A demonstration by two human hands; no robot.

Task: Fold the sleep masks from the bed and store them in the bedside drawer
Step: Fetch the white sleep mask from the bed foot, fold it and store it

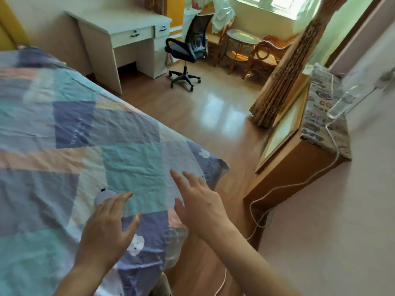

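My left hand point(109, 227) hovers over the near corner of the bed point(64, 129), fingers spread, holding nothing. A pale rounded piece with a small black tab, likely a sleep mask point(104, 195), pokes out just beyond its fingertips; most of it is hidden under the hand. My right hand point(198, 204) is stretched out open above the quilt's corner, palm down, empty. The wooden bedside cabinet point(299, 163) stands to the right of the bed, and its top drawer point(280, 133) is pulled out toward the bed.
A white cable point(277, 189) runs from the cabinet top down across the floor near my right arm. A clear bottle point(346, 97) stands on the patterned cloth covering the cabinet. Beyond are a white desk point(128, 37), a black office chair point(188, 50), rattan chairs and a curtain.
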